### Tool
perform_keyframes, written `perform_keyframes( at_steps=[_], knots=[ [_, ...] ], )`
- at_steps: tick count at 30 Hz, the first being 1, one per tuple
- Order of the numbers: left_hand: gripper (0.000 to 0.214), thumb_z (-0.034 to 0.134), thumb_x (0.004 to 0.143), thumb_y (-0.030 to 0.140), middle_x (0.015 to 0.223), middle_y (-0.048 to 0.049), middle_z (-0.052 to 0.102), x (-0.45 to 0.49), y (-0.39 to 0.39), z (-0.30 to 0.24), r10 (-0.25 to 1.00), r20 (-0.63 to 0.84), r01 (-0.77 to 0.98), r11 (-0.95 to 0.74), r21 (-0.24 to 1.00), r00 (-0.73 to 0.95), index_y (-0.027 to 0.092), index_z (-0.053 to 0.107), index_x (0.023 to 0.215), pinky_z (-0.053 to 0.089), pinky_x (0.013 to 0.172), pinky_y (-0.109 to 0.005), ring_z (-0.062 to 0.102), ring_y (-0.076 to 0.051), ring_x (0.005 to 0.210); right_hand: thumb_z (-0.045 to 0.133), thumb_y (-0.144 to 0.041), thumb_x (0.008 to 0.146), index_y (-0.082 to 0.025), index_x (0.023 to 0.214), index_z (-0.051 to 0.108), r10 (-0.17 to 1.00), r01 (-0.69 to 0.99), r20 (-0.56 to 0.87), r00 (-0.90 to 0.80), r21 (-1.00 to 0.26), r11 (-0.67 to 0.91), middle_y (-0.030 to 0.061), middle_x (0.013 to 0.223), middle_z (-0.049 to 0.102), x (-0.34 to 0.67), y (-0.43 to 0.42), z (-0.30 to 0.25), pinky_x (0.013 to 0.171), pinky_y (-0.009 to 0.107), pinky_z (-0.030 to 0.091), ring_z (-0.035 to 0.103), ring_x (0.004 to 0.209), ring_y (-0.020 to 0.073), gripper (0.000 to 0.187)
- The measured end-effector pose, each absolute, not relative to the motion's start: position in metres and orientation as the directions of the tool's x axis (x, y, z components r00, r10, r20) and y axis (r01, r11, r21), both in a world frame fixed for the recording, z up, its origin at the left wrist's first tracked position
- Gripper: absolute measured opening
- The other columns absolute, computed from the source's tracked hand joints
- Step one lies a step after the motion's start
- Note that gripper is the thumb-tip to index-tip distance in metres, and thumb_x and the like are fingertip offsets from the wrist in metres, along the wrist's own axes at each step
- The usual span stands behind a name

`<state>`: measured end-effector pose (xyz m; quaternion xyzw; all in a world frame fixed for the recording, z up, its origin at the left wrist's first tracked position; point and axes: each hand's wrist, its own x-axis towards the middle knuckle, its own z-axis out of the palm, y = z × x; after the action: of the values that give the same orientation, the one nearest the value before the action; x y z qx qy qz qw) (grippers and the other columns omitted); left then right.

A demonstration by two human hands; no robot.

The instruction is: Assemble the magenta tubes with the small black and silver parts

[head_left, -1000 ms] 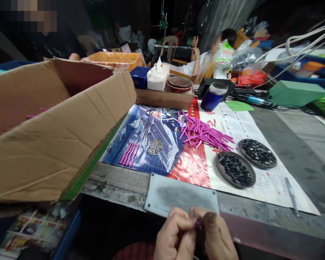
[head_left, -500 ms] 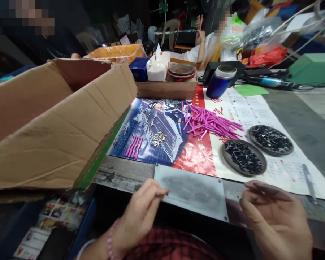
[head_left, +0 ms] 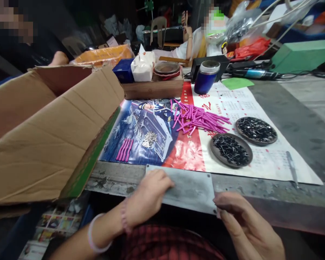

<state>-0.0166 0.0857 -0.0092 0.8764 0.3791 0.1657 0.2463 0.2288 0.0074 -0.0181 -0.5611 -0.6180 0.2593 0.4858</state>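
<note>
In swings the right hand (head_left: 249, 225) to four o'clock of the grey plate (head_left: 191, 189), left hand (head_left: 151, 195) at nine, fingers curled, clamped or not unclear, work seemingly regathering there!

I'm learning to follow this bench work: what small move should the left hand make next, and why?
Perhaps reach the left hand forward from over the grey plate to the loose pink pile. Four pink pieces lie in a neat row, while many remain jumbled. Whether those curled fingers hold something, I can't tell.
</note>
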Motion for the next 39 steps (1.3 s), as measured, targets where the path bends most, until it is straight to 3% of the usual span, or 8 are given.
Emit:
perform_keyframes(
  at_steps=[4, 11, 13, 15, 19, 28, 34, 39],
  knots=[
    [0.031, 0.04, 0.096, 0.002, 0.089, -0.0075, 0.063, -0.038, 0.078, -0.007, 0.86, 0.107, 0.699, -0.472, 0.538, 0.499, 0.017, 0.067, 0.098, 0.043, 0.076, -0.035, 0.056, -0.023, 0.085, 0.058, -0.02, 0.096, -0.023, 0.087, 0.065, 0.956, 0.411, 0.294, 0.008, -0.872, 0.265, 0.0006, 0.083, 0.068, 0.222, 0.011, -0.019, 0.064, 0.016, 0.054, 0.067, 0.071, 0.013, 0.012],
    [0.026, 0.044, 0.095, 0.006, 0.089, -0.0083, 0.065, 0.007, 0.071, -0.013, 0.868, 0.155, 0.578, -0.437, 0.689, 0.472, 0.015, 0.068, 0.096, 0.049, 0.076, -0.033, 0.062, -0.022, 0.086, 0.054, -0.017, 0.099, -0.022, 0.09, 0.06, 0.937, 0.313, 0.292, -0.193, -0.886, 0.341, -0.0002, 0.082, 0.064, 0.192, 0.02, -0.009, 0.069, 0.016, 0.053, 0.065, 0.073, 0.0115, 0.012],
    [0.019, 0.049, 0.096, 0.012, 0.089, -0.0069, 0.066, 0.009, 0.066, -0.011, 0.935, 0.062, 0.448, -0.224, 0.866, 0.348, 0.015, 0.068, 0.097, 0.052, 0.074, -0.029, 0.065, -0.019, 0.083, 0.054, -0.018, 0.099, -0.022, 0.09, 0.06, 0.946, 0.335, 0.279, -0.168, -0.886, 0.32, 0.0004, 0.082, 0.065, 0.19, 0.019, -0.01, 0.068, 0.017, 0.052, 0.065, 0.073, 0.012, 0.012],
    [0.011, 0.057, 0.095, 0.02, 0.082, -0.0038, 0.065, 0.008, 0.058, -0.007, 0.956, -0.163, 0.221, 0.109, 0.969, 0.245, 0.015, 0.067, 0.096, 0.052, 0.068, -0.026, 0.064, -0.016, 0.073, 0.055, -0.019, 0.1, -0.022, 0.09, 0.061, 0.957, 0.359, 0.255, -0.137, -0.888, 0.288, 0.0006, 0.082, 0.065, 0.189, 0.018, -0.014, 0.068, 0.017, 0.052, 0.065, 0.073, 0.0123, 0.012],
    [0.023, 0.073, 0.086, 0.035, 0.069, 0.0012, 0.062, 0.012, 0.04, -0.001, 0.878, -0.426, -0.102, 0.455, 0.885, 0.217, 0.015, 0.066, 0.094, 0.047, 0.057, -0.019, 0.058, -0.01, 0.06, 0.056, -0.021, 0.1, -0.022, 0.093, 0.062, 0.966, 0.359, 0.239, -0.1, -0.897, 0.259, 0.0005, 0.084, 0.067, 0.182, 0.017, -0.022, 0.069, 0.018, 0.052, 0.066, 0.075, 0.0124, 0.01],
    [0.036, 0.069, 0.091, 0.051, 0.062, 0.0078, 0.053, 0.029, 0.01, -0.008, 0.918, -0.337, -0.311, 0.389, 0.867, 0.209, 0.019, 0.06, 0.104, 0.033, 0.043, -0.013, 0.04, -0.003, 0.044, 0.053, -0.02, 0.1, -0.02, 0.086, 0.059, 0.951, 0.36, 0.29, -0.112, -0.88, 0.311, -0.0004, 0.078, 0.063, 0.167, 0.02, -0.014, 0.064, 0.018, 0.05, 0.063, 0.069, 0.0109, 0.016],
    [0.018, 0.053, 0.104, 0.036, 0.1, -0.004, 0.069, 0.04, -0.011, -0.014, 0.998, -0.045, -0.219, 0.051, 0.974, 0.031, 0.021, 0.063, 0.108, 0.052, 0.087, -0.026, 0.065, -0.015, 0.091, 0.053, -0.017, 0.099, -0.02, 0.076, 0.053, 0.837, 0.458, 0.545, -0.049, -0.733, 0.503, -0.0033, 0.065, 0.052, 0.155, 0.022, -0.014, 0.052, 0.02, 0.039, 0.051, 0.054, 0.0093, 0.023],
    [0.018, 0.052, 0.104, 0.033, 0.103, -0.005, 0.071, 0.044, -0.018, -0.022, 0.997, -0.068, -0.213, 0.072, 0.974, 0.027, 0.021, 0.064, 0.109, 0.054, 0.091, -0.028, 0.067, -0.017, 0.093, 0.049, -0.015, 0.1, -0.021, 0.066, 0.044, 0.829, 0.478, 0.557, -0.042, -0.718, 0.507, -0.006, 0.055, 0.041, 0.155, 0.024, -0.018, 0.045, 0.022, 0.032, 0.041, 0.045, 0.0086, 0.035]
  ],
)
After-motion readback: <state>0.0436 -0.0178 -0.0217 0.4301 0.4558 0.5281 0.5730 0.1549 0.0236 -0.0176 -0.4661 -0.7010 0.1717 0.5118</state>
